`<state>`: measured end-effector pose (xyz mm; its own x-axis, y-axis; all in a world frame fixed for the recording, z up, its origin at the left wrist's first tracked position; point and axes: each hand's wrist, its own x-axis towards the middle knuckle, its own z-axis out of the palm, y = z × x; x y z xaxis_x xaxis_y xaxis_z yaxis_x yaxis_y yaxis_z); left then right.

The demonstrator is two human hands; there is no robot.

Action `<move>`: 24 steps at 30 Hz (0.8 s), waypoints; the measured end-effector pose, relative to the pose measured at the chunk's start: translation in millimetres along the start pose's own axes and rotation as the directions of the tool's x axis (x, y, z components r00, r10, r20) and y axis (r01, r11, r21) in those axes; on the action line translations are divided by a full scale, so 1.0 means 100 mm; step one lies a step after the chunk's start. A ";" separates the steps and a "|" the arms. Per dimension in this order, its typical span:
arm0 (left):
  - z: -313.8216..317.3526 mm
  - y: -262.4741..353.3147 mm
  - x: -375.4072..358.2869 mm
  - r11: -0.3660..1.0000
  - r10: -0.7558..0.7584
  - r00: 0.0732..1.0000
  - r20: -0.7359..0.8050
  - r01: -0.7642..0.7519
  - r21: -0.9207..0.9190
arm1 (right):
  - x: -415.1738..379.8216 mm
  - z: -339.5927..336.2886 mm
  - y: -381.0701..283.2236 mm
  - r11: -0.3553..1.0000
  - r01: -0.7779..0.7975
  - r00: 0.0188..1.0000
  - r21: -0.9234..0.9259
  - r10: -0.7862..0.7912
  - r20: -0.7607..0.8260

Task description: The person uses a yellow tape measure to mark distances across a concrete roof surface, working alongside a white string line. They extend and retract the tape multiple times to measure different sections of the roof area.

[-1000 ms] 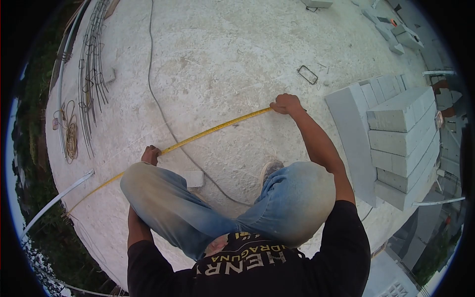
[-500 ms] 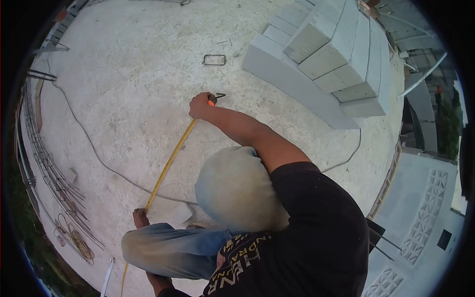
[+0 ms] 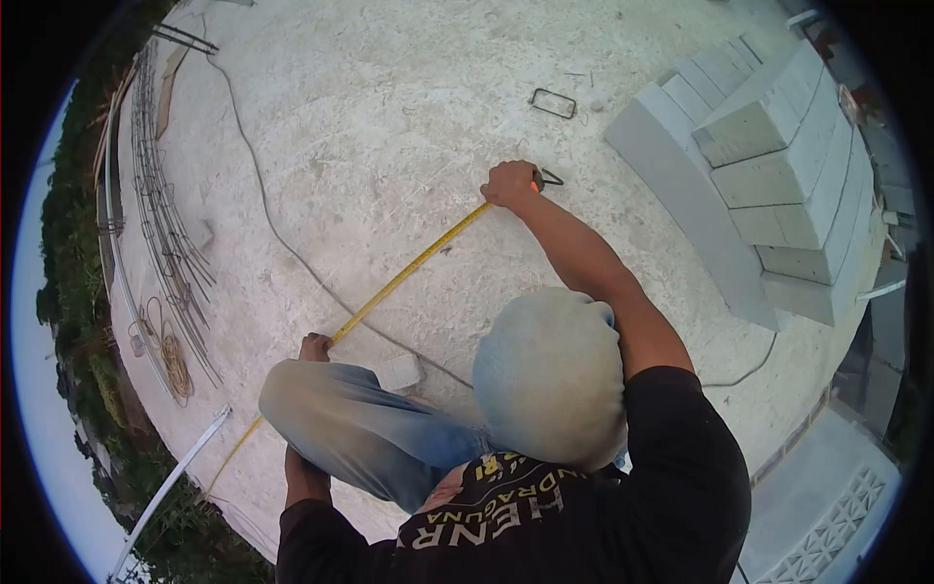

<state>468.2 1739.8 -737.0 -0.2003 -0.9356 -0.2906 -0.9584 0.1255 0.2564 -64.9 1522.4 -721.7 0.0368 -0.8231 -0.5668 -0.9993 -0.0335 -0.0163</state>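
My right hand (image 3: 511, 183) is closed around a tape measure (image 3: 537, 182), whose orange and dark case with a black loop shows past my fingers. From it a yellow tape blade (image 3: 413, 265) runs taut just over the concrete to my left hand (image 3: 315, 346), partly hidden behind my bent knee. The left fingers are closed on the blade, which reappears beyond the knee and runs on to the lower left. Near that knee lies a small pale block (image 3: 400, 373).
Large light-grey blocks (image 3: 778, 185) are stacked at the right. A bent metal stirrup (image 3: 554, 103) lies on the floor (image 3: 389, 117). A grey cable (image 3: 268, 209) crosses it under the tape. At the left are rebar lengths (image 3: 161, 214), a coiled rope (image 3: 173, 365) and the slab edge.
My view has turned, so the blocks, hands and floor items appear shifted right and rotated. Both hands keep hold of the tape measure, the blade still stretched between them.
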 end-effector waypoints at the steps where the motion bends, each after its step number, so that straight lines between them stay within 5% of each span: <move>1: -0.07 0.05 0.01 1.000 -0.023 0.992 0.125 0.020 0.023 | 0.00 -0.03 0.00 0.999 -0.013 1.000 -0.029 0.013 0.019; 8: 0.04 0.07 -0.35 0.981 -0.193 0.981 0.034 0.194 -0.006 | 0.03 -0.09 -0.04 0.999 -0.035 0.996 -0.041 0.038 0.083; 13: 0.08 0.13 -0.29 0.970 -0.242 0.970 -0.019 0.242 0.006 | -0.02 -0.11 -0.12 0.995 -0.037 0.999 -0.098 0.035 -0.017; 24: 0.13 0.32 -0.47 0.958 -0.280 0.952 -0.128 0.285 0.022 | -0.28 0.05 0.02 0.995 -0.077 0.994 -0.063 0.082 0.066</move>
<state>444.2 1791.6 -726.8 0.1035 -0.9676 -0.2303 -0.9800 -0.1388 0.1423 -68.2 1547.7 -709.9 -0.0453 -0.7840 -0.6192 -0.9968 -0.0056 0.0800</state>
